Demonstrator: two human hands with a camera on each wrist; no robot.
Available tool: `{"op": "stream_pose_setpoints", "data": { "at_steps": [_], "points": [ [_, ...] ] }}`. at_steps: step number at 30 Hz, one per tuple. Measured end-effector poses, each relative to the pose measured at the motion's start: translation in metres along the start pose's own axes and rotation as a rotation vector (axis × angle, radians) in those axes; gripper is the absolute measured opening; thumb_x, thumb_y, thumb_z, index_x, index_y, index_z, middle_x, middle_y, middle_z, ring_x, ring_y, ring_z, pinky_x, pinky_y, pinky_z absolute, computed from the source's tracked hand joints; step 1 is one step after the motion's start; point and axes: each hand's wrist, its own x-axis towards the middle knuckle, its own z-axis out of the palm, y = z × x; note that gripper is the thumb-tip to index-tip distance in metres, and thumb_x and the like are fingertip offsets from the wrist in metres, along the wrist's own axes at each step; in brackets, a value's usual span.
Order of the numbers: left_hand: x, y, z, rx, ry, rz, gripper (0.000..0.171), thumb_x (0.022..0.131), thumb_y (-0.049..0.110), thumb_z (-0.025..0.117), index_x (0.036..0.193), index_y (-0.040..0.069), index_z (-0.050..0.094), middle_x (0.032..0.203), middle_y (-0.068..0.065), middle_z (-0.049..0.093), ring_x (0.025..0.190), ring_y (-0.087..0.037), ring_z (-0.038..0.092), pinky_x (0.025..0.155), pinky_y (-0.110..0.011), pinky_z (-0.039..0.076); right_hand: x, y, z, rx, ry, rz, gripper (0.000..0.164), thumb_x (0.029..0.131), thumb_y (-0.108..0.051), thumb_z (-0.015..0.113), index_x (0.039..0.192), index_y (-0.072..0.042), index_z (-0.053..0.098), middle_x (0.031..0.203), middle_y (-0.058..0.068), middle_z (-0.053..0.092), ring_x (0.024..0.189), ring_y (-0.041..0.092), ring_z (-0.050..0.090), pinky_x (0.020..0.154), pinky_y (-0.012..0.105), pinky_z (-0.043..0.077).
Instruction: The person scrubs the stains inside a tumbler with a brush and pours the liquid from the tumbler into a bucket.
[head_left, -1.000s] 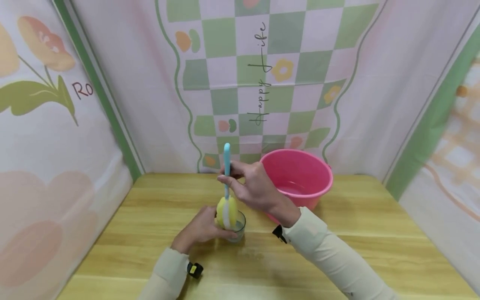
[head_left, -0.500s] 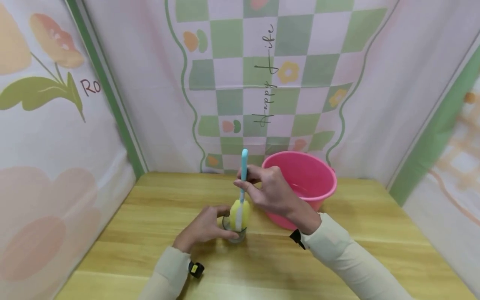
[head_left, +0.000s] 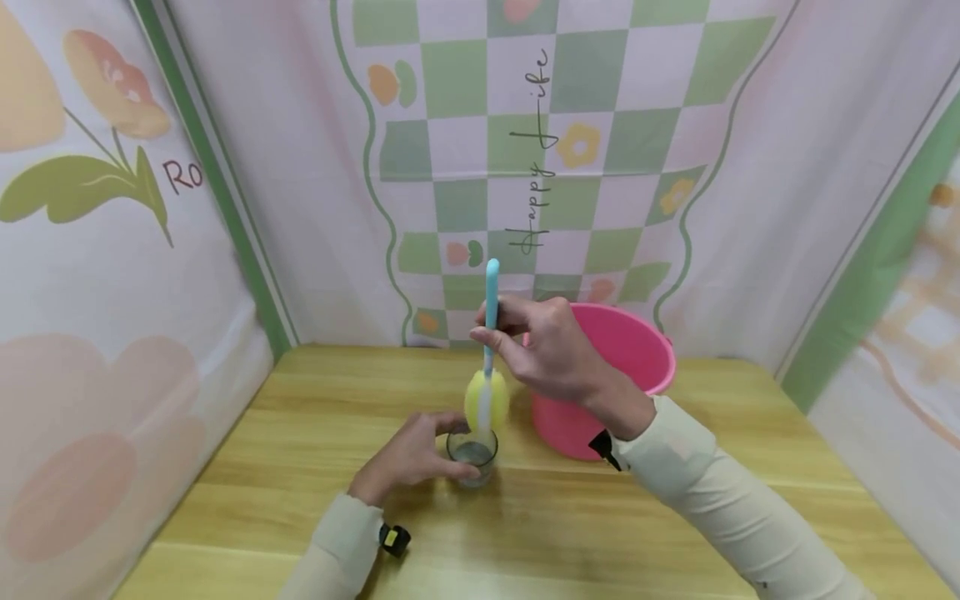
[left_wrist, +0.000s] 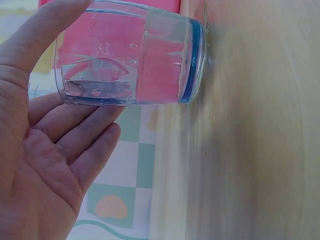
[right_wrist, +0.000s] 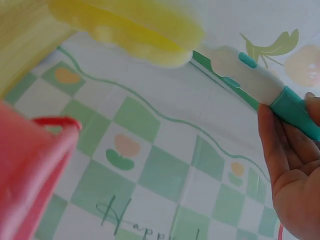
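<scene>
My left hand (head_left: 408, 457) holds a clear glass (head_left: 474, 456) between thumb and fingers, the glass upright on the wooden table. In the left wrist view, the glass (left_wrist: 125, 55) has water drops on its wall, water in its lower part and a blue tint at its base. My right hand (head_left: 551, 346) pinches the light blue handle of a sponge cup brush (head_left: 492, 287), held nearly upright. Its yellow sponge head (head_left: 480, 402) is just above the glass, the lower end overlapping the far rim in the head view. The right wrist view shows the fingers around the teal handle (right_wrist: 295, 110).
A pink plastic bucket (head_left: 570, 425) stands right behind the glass, partly hidden by my right hand and forearm. The wooden table (head_left: 300, 408) ends at a checkered cloth backdrop (head_left: 517, 142), with cloth walls on both sides.
The brush first shifted right and dipped into the glass, then rose so that its sponge is above the rim. My left hand stays on the glass, which moved slightly right at first.
</scene>
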Motion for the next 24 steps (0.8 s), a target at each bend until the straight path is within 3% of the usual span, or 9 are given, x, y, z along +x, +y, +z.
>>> {"op": "stream_pose_setpoints", "data": {
  "at_steps": [3,7,10,12,17,19,21,24],
  "points": [
    [-0.001,0.002,0.000,-0.004,-0.006,-0.004,0.077,0.082,0.042,0.091,0.143,0.007,0.062,0.145,-0.010,0.068,0.138,-0.027,0.062,0.123,-0.051,0.045,0.003,0.002,-0.006,-0.028,-0.003,-0.088,0.015,0.090,-0.002,0.081,0.101,-0.003,0.072,0.088,0.002,0.079,0.076,0.014,0.078,0.059,0.018,0.057],
    [-0.001,0.001,0.000,0.007,-0.010,0.003,0.079,0.082,0.043,0.091,0.145,0.006,0.060,0.145,-0.010,0.068,0.139,-0.028,0.061,0.123,-0.050,0.045,-0.001,0.009,-0.009,-0.103,-0.065,-0.256,0.020,0.091,-0.005,0.082,0.107,-0.001,0.072,0.099,0.006,0.080,0.088,0.015,0.080,0.076,0.027,0.066],
    [0.000,0.001,0.000,0.020,-0.002,0.018,0.077,0.082,0.043,0.091,0.143,0.006,0.062,0.142,-0.009,0.070,0.137,-0.028,0.063,0.122,-0.051,0.047,-0.009,0.013,-0.010,-0.211,-0.146,-0.369,0.020,0.098,-0.008,0.075,0.116,0.000,0.070,0.107,0.008,0.079,0.098,0.018,0.078,0.084,0.033,0.067],
    [-0.001,0.001,0.000,0.021,0.002,0.021,0.076,0.082,0.042,0.092,0.143,0.007,0.062,0.142,-0.009,0.070,0.137,-0.028,0.064,0.122,-0.051,0.047,-0.016,0.015,-0.010,-0.346,-0.204,-0.441,0.021,0.101,-0.007,0.070,0.121,0.000,0.067,0.113,0.008,0.078,0.106,0.020,0.077,0.089,0.034,0.066],
    [-0.001,0.002,0.000,0.009,0.000,0.013,0.080,0.081,0.041,0.092,0.145,0.005,0.060,0.144,-0.010,0.069,0.138,-0.028,0.063,0.124,-0.050,0.045,-0.039,0.028,-0.007,-0.516,-0.295,-0.549,0.036,0.090,0.004,0.078,0.124,-0.001,0.067,0.117,0.005,0.079,0.110,0.018,0.077,0.094,0.033,0.065],
    [-0.001,0.002,0.000,0.005,-0.004,0.004,0.081,0.081,0.041,0.092,0.146,0.005,0.059,0.145,-0.010,0.068,0.139,-0.027,0.062,0.124,-0.049,0.044,-0.050,0.036,-0.003,-0.509,-0.302,-0.582,0.039,0.088,0.004,0.081,0.124,-0.001,0.068,0.117,0.005,0.080,0.107,0.019,0.078,0.093,0.033,0.065],
    [-0.001,0.001,0.000,0.000,-0.006,0.003,0.082,0.081,0.042,0.092,0.146,0.004,0.059,0.145,-0.011,0.067,0.139,-0.028,0.062,0.125,-0.049,0.043,-0.063,0.045,0.002,-0.530,-0.293,-0.650,0.032,0.094,0.004,0.075,0.124,0.000,0.067,0.117,0.006,0.080,0.105,0.020,0.079,0.092,0.034,0.065],
    [0.000,0.001,0.000,-0.010,-0.005,0.004,0.082,0.081,0.041,0.092,0.146,0.003,0.058,0.146,-0.013,0.067,0.139,-0.029,0.062,0.124,-0.050,0.044,-0.080,0.056,0.011,-0.571,-0.266,-0.736,0.023,0.108,0.002,0.052,0.124,-0.001,0.067,0.116,0.008,0.081,0.104,0.021,0.080,0.091,0.034,0.066]
  ]
}}
